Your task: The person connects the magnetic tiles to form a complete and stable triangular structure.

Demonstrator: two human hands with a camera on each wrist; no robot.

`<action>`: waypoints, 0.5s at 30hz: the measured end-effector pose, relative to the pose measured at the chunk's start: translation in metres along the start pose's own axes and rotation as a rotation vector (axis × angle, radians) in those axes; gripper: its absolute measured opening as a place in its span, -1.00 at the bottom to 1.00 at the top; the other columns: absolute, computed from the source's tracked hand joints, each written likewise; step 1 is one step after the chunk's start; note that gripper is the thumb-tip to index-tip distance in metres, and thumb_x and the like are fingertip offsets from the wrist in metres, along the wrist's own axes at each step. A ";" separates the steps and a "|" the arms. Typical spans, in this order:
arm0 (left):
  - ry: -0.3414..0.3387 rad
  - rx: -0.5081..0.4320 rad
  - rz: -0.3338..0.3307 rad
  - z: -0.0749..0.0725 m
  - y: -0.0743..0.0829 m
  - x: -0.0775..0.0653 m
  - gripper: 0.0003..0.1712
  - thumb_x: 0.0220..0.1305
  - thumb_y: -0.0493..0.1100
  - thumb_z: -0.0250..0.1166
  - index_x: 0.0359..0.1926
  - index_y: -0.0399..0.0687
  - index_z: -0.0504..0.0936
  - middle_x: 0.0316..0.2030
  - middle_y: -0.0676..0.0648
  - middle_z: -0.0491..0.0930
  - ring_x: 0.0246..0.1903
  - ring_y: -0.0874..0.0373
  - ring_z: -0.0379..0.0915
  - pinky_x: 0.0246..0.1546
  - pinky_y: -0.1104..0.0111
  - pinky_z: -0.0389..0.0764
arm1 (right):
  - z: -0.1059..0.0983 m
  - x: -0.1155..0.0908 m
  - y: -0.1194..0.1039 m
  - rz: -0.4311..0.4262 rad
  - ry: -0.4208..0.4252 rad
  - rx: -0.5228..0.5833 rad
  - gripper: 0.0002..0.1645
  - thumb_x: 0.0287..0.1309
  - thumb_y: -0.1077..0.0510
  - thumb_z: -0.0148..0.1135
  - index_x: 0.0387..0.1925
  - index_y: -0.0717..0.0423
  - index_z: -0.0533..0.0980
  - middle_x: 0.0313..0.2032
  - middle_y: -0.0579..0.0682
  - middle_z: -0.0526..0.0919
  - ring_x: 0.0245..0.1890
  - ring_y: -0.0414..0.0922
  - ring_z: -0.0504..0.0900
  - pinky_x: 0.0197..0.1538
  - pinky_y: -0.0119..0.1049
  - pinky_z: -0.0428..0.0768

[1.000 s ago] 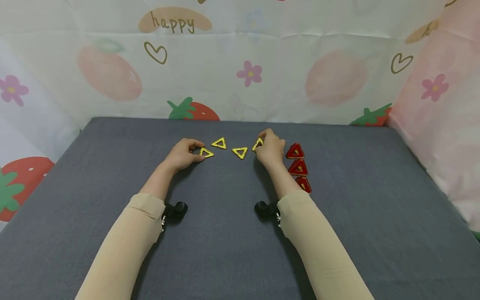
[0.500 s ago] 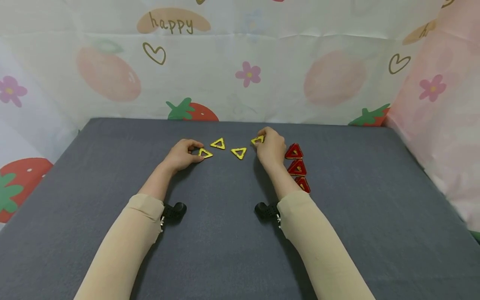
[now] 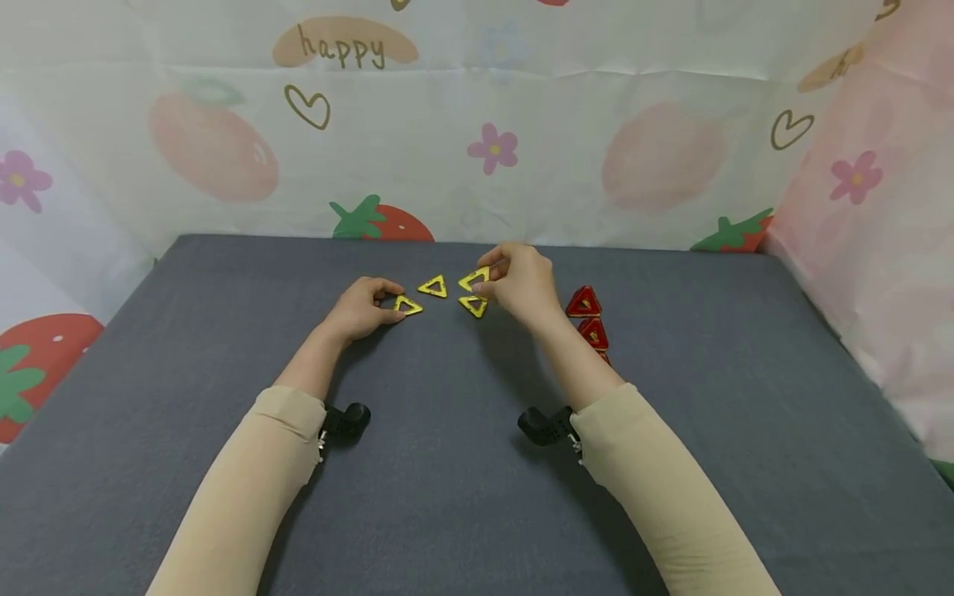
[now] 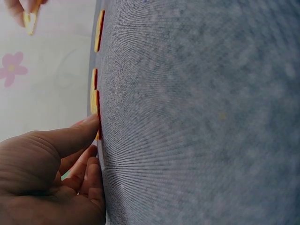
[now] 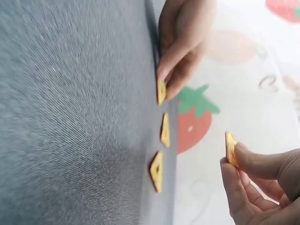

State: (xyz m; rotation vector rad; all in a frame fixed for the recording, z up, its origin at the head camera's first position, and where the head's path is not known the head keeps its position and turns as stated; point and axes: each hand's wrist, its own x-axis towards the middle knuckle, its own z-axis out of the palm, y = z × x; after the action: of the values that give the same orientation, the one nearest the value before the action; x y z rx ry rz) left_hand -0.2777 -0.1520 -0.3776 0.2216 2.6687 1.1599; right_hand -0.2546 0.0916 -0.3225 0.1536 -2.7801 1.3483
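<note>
My left hand (image 3: 358,310) rests low on the table at left, thumb and fingers pinching the side of a yellow triangle frame (image 3: 415,305) with a hollow middle. In the left wrist view, that triangle (image 4: 97,105) shows a red underside. My right hand (image 3: 522,281) holds a second yellow triangle (image 5: 229,149) between thumb and fingertips, raised off the cloth in the right wrist view. Two more yellow triangles lie between the hands: one (image 3: 443,287) right beside the left hand's piece, the other (image 3: 467,309) just below the held one in the head view.
Red triangles (image 3: 584,305) with gold edges form a column right of my right forearm, which partly hides the nearest. Grey cloth (image 3: 447,480) covers the table. A printed fabric backdrop (image 3: 417,165) stands behind it. A black wrist-camera mount (image 3: 547,426) juts inward from each sleeve.
My right hand has lifted its yellow triangle and carried it left, from beside the red column to above the middle yellow pieces. The left hand has stayed in place.
</note>
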 end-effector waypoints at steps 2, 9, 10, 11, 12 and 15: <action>0.002 -0.003 0.002 0.000 0.000 -0.001 -0.45 0.39 -0.25 0.22 0.35 -0.27 0.39 0.40 -0.37 0.20 0.38 -0.25 0.15 0.41 -0.06 0.22 | -0.004 -0.006 -0.004 -0.004 -0.064 0.011 -0.67 0.08 0.19 0.46 -0.07 0.10 0.65 -0.30 0.06 0.64 -0.31 -0.05 0.65 -0.31 -0.34 0.67; 0.019 0.000 0.003 0.000 0.000 -0.001 -0.46 0.38 -0.26 0.23 0.34 -0.28 0.40 0.38 -0.36 0.22 0.37 -0.24 0.16 0.41 -0.06 0.23 | -0.010 -0.032 -0.006 -0.001 -0.262 -0.009 -0.64 0.10 0.19 0.45 -0.02 0.04 0.65 -0.26 0.05 0.66 -0.33 -0.10 0.65 -0.27 -0.33 0.69; 0.020 0.001 0.002 0.000 0.000 -0.001 -0.46 0.38 -0.26 0.23 0.34 -0.28 0.40 0.38 -0.36 0.23 0.36 -0.23 0.17 0.40 -0.06 0.23 | -0.010 -0.036 -0.004 -0.002 -0.288 -0.013 -0.64 0.10 0.19 0.44 -0.02 0.04 0.64 -0.26 0.05 0.66 -0.35 -0.11 0.65 -0.27 -0.32 0.69; 0.020 0.002 0.002 0.000 -0.001 -0.001 -0.46 0.38 -0.26 0.23 0.34 -0.28 0.41 0.38 -0.36 0.23 0.36 -0.23 0.17 0.40 -0.05 0.24 | -0.010 -0.040 -0.001 -0.008 -0.312 -0.023 -0.64 0.11 0.19 0.44 -0.02 0.04 0.64 -0.27 0.05 0.65 -0.37 -0.12 0.65 -0.27 -0.32 0.69; 0.020 0.003 0.000 0.000 0.000 -0.001 -0.46 0.38 -0.26 0.23 0.34 -0.27 0.41 0.38 -0.36 0.23 0.35 -0.23 0.18 0.39 -0.05 0.24 | -0.010 -0.044 0.001 -0.014 -0.337 -0.030 -0.63 0.11 0.19 0.44 -0.01 0.06 0.63 -0.28 0.05 0.65 -0.39 -0.13 0.65 -0.28 -0.33 0.68; 0.017 0.000 -0.004 0.000 0.000 -0.001 -0.46 0.38 -0.25 0.23 0.34 -0.25 0.41 0.38 -0.35 0.23 0.34 -0.22 0.18 0.38 -0.05 0.25 | -0.010 -0.056 0.011 -0.036 -0.407 -0.057 -0.63 0.11 0.19 0.43 -0.01 0.10 0.61 -0.30 0.04 0.65 -0.43 -0.17 0.64 -0.31 -0.36 0.65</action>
State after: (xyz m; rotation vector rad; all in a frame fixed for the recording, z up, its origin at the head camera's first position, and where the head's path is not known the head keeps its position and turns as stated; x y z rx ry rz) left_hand -0.2770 -0.1518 -0.3778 0.2072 2.6827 1.1655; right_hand -0.2002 0.1100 -0.3293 0.5292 -3.1154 1.3590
